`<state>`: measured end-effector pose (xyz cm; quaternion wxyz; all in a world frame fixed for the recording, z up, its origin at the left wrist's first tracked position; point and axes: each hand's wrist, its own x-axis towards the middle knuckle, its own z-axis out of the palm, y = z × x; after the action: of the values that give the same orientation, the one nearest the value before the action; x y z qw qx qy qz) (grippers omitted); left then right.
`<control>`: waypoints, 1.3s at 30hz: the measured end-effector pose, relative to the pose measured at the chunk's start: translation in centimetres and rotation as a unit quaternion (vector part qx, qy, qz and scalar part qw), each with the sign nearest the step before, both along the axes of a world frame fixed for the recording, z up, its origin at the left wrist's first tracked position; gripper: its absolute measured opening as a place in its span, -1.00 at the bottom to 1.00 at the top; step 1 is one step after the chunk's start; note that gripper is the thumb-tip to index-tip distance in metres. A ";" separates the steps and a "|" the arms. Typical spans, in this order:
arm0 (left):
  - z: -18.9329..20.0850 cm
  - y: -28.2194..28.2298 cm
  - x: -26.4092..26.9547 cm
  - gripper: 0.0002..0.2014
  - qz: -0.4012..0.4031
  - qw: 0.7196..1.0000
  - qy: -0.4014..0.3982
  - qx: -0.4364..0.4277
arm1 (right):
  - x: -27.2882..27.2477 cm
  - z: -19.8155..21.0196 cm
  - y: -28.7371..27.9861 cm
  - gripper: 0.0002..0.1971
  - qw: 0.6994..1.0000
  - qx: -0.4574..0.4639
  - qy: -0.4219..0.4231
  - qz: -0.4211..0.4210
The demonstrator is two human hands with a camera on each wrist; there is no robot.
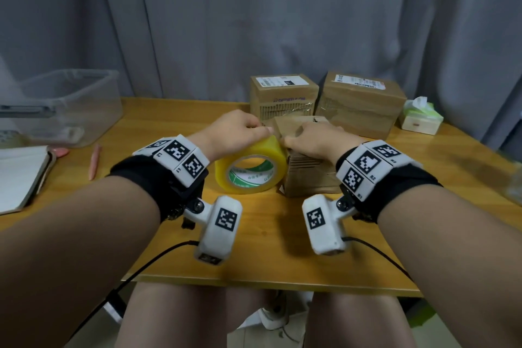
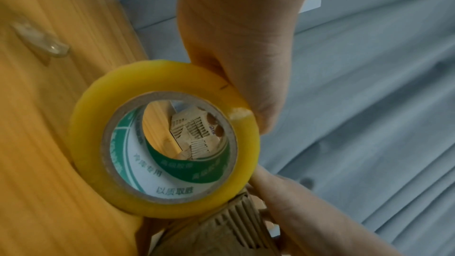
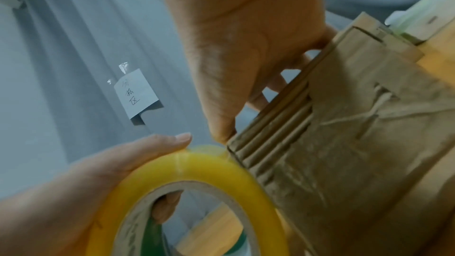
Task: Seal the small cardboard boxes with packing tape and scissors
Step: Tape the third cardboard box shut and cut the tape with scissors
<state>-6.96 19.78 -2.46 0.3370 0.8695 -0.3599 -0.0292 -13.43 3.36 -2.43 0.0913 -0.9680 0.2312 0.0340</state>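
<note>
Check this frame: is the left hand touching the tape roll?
Touching. The left wrist view shows the left hand gripping the tape roll's outer rim, with fingers visible through its core.

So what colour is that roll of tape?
Translucent yellow roll of tape, with a green-and-white printed core; clearest in the left wrist view.

My head camera looks forward and down over both forearms at the table [image 1: 169, 121], with the curtain [image 1: 254, 22] behind. The left wrist camera sits close beneath its hand, facing the tape roll [image 2: 165, 139] side-on. The right wrist one looks along its hand at the small box [image 3: 344, 143]. All three share roll and box
</note>
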 end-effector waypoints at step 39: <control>-0.1 3.9 -2.0 -0.52 -0.038 0.998 -0.047 0.017 | 0.5 -1.0 1.4 -0.11 0.996 0.037 -0.041 0.068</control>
<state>-8.95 23.72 -2.55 0.3037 0.8613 -0.4073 -0.0072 -12.95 4.79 -3.45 0.1341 -0.9779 0.1599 0.0090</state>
